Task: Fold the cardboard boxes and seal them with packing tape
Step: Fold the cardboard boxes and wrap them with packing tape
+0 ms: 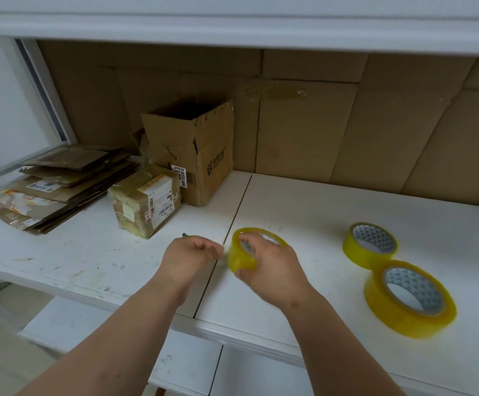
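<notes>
My right hand (266, 261) grips a yellow tape roll (242, 258) just above the white table (304, 212), fingers curled through its core. My left hand (192, 252) is right beside the roll with its fingertips pinched together at the roll's left side, where a short bit of tape seems to run; the tape end itself is blurred. An open upright cardboard box (192, 150) stands at the back. In front of it sits a small taped-up box (144, 204) with labels. A stack of flattened boxes (52, 187) lies at the left.
Two more yellow tape rolls (371, 244) (409, 298) lie flat on the right side of the table. A small dark object (186, 235) peeks out behind my left hand. Flattened cardboard (346, 132) lines the back wall. A seam (232, 224) splits the tabletop.
</notes>
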{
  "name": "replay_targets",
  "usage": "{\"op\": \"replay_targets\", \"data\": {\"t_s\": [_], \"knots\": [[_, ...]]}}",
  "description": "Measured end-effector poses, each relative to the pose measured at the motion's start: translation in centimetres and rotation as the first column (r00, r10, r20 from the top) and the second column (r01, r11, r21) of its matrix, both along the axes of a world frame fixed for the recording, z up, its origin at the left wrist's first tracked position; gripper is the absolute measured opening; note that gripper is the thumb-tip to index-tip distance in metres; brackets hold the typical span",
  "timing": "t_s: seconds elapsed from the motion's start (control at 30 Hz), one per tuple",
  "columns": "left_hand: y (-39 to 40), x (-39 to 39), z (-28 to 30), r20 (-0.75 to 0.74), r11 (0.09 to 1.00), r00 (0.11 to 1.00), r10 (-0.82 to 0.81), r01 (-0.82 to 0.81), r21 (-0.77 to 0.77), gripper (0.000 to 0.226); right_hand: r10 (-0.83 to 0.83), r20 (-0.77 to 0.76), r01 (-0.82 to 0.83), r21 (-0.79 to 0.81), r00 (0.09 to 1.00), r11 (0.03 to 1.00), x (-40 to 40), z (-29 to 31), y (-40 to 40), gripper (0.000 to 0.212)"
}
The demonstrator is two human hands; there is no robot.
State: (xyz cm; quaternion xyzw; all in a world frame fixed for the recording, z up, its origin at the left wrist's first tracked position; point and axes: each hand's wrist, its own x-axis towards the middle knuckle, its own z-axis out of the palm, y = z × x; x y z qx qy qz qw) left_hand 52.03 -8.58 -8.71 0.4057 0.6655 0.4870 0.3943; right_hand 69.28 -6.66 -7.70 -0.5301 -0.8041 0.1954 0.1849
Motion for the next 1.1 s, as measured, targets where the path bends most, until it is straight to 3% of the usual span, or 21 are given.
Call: {"op": "replay_targets", "data": {"t_s": [0.1,0.2,0.33,0.43,0.53,0.7,0.83,0.97,1.1], "knots": [[-0.1,-0.8,-0.7,-0.007,1.0,1.0,-0.009,0.008,-0.027,0.023,0.06,0.177,-0.052,-0.049,0.982,0.997,-0.3,-0.5,-0.1,0.066],[0.0,-2.0,-0.9,-0.018,0.998,0.998,0.06,-0.06,-0.007,0.02,0.069,0.222,-0.056,-0.063,0.973,0.996,-0.9,-0.3,0.2,0.052],[0.2,-4.8,-0.4,-0.215,0.948,0.927,0.308,-0.279,0.156,0.012,-0.049,0.08,0.041,0.096,0.996,0.994,-3.2,0.2,1.5,0.035],[0.5,-7.5,-0.3,-0.309,0.895,0.843,0.44,-0.385,0.225,0.036,-0.024,-0.014,0.025,0.067,1.0,0.997,-5.8,0.1,2.4,0.03],[1.0,-10.5,-0.3,-0.283,0.865,0.822,0.493,-0.43,0.259,0.053,0.032,-0.037,-0.032,0.011,0.999,0.999,-8.8,-0.4,3.1,0.034],[2.4,-15.2,-0.4,-0.369,0.917,0.856,0.362,-0.255,0.308,0.066,0.075,-0.091,-0.074,0.017,0.993,0.997,-14.4,-0.5,4.8,0.048],[4.2,-18.6,-0.3,-0.444,0.967,0.879,0.171,-0.064,0.245,0.063,0.071,-0.181,-0.063,0.049,0.981,0.997,-18.4,0.1,6.5,0.058],[5.3,-20.5,-0.4,-0.392,0.973,0.917,0.079,0.015,0.231,0.053,0.082,-0.126,-0.072,0.078,0.989,0.994,-21.1,-0.3,7.5,0.057],[5.5,-22.4,-1.0,-0.406,0.964,0.912,0.053,0.059,0.26,0.055,0.073,-0.171,-0.034,0.219,0.983,0.975,-22.0,-1.3,7.2,0.048]]}}
